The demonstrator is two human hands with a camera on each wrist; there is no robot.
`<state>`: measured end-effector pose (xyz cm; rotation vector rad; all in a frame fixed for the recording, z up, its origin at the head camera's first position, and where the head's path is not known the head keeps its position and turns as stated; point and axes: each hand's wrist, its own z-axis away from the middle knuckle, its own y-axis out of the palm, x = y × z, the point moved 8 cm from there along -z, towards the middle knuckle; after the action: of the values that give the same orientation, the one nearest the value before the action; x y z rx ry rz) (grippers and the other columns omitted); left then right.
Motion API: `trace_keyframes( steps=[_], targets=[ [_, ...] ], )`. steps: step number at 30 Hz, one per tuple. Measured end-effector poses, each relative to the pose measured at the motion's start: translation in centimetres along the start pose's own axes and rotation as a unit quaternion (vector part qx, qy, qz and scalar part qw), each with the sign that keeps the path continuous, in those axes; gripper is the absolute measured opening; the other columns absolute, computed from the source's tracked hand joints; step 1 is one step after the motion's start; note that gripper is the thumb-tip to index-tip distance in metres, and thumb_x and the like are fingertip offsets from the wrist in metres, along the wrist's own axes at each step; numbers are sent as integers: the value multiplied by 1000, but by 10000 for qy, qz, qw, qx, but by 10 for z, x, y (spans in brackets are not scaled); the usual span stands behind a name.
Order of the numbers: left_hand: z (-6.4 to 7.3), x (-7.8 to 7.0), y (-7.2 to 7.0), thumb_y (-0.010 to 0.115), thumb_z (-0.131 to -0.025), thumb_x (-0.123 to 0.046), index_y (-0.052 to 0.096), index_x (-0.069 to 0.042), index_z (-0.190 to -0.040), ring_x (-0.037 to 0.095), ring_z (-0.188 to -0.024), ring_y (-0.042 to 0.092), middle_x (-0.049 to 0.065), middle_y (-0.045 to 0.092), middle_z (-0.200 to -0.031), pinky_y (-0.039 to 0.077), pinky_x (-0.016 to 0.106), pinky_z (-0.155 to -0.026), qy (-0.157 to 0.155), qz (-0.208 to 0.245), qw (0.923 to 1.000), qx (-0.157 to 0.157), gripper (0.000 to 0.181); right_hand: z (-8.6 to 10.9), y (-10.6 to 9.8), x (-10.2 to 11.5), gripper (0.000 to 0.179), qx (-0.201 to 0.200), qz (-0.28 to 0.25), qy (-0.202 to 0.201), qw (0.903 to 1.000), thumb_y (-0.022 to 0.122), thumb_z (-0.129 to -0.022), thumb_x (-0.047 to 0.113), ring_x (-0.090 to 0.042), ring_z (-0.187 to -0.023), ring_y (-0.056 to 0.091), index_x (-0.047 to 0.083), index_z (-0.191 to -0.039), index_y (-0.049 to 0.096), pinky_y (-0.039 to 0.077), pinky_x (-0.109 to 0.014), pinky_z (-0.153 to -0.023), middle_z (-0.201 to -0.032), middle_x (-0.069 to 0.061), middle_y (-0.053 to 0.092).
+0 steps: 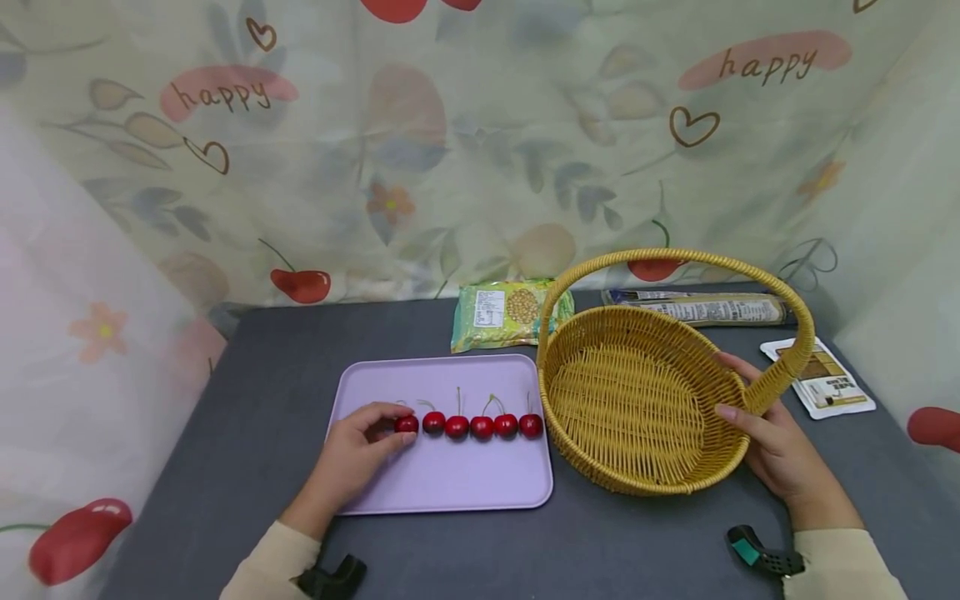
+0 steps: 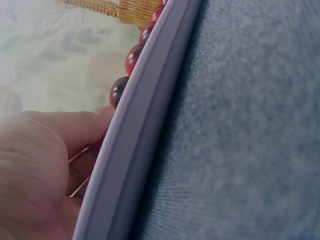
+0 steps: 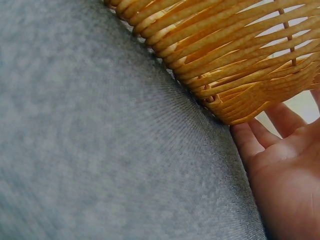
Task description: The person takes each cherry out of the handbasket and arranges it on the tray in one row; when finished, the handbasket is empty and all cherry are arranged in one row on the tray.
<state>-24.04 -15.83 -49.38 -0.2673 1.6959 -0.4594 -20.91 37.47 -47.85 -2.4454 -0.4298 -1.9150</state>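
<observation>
At the left end of a row of cherries, my left hand (image 1: 352, 454) pinches a dark red cherry (image 1: 406, 424) between thumb and fingers. Several more cherries (image 1: 482, 428) with stems stretch rightward across the lilac tray (image 1: 450, 487). From the left wrist view, the tray's edge hides part of the left fingers and the held cherry. My right hand (image 1: 787, 458) grips the right rim of a yellow woven basket (image 1: 637, 392), thumb inside and the other fingers outside. The basket's interior shows bare weave, tilted toward the head camera, and its lower wall comes down to the grey cloth in the right wrist view.
Behind the tray lies a green and yellow food packet (image 1: 495, 317), partly covered by the basket's handle. Long packages (image 1: 720, 310) lie behind the basket. A white and brown pouch (image 1: 832, 387) is at the right. Patterned curtain (image 1: 390, 167) closes off the grey table's back.
</observation>
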Motion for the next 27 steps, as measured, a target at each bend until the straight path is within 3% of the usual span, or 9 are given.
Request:
trace_keyframes(
  steps=[8, 18, 27],
  targets=[
    [0, -1, 1, 91, -90, -7, 83, -13, -120, 21, -91, 62, 3, 75, -116, 53, 28, -77, -46, -309, 9995, -61, 31, 0, 2, 1, 71, 118, -34, -28, 9999, 41, -107, -15, -19, -141, 53, 8, -172, 26, 57, -35, -99, -165, -11, 40],
    [-1, -7, 1, 91, -91, -7, 83, -11, -122, 21, -95, 63, -1, 75, -111, 52, 27, -77, 359, -579, 9975, -181, 33, 0, 0, 0, 70, 3, -14, 55, 10000, 42, -108, -15, -19, -140, 54, 7, -172, 26, 58, -35, -97, -163, -12, 42],
    [0, -4, 1, 92, -91, -10, 82, -13, -124, 21, -97, 63, 0, 72, -112, 53, 28, -78, 131, -431, 9989, -147, 35, 1, 2, 1, 70, 86, -50, 42, 9999, 42, -109, -14, -19, -140, 55, 8, -173, 25, 57, -35, -98, -163, -11, 42]
  ],
)
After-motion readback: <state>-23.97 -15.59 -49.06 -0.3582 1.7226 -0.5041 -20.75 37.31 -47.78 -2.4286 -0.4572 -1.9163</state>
